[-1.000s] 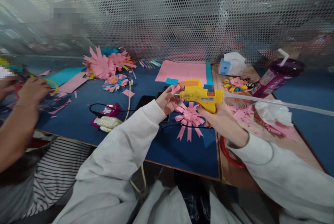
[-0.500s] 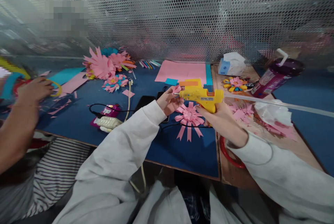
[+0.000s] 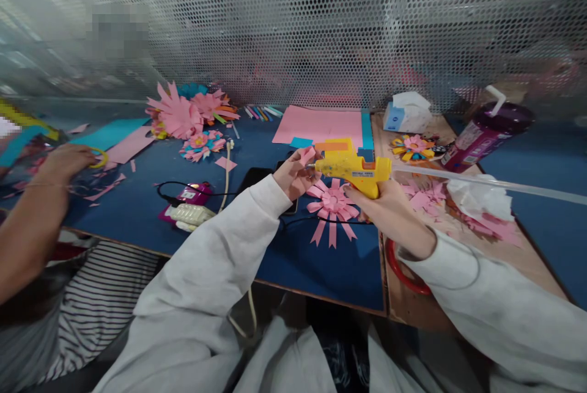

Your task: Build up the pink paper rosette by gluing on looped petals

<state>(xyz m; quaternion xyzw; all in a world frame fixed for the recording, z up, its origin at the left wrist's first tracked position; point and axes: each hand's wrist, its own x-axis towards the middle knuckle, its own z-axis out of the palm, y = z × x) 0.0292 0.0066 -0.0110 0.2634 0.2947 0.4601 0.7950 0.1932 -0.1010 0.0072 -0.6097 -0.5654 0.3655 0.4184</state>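
At the far left, I see a co-worker's bare hand (image 3: 66, 164) above the blue tabletop (image 3: 132, 209), its fingers at a yellow loop-shaped handle (image 3: 99, 159). Just right of it lie a flat turquoise paper sheet (image 3: 114, 132) and a pale pink paper sheet (image 3: 131, 144). Next comes a heap of large, spiky pink paper flowers (image 3: 178, 109), with a smaller pink-and-blue paper flower (image 3: 202, 143) in front.

At the centre, the wearer's left hand (image 3: 296, 178) is closed, fingertips pinching a small pink paper piece (image 3: 306, 156). Beside those fingers is the silver nozzle of a yellow plastic glue gun (image 3: 343, 168), held above the tabletop; I cannot tell whether it touches the paper. Below the gun, a pink paper flower with long strips (image 3: 333, 200) lies flat.

The right hand (image 3: 389, 203) is clamped around the gun's grip. A long translucent rod (image 3: 495, 183) extends rightward from the gun's back end. Beyond, I see a blue-and-white tissue box (image 3: 406, 115), pink paper scraps (image 3: 426, 197), crumpled white wrapping (image 3: 481, 197) and a dark purple bottle with a white straw (image 3: 481, 133).
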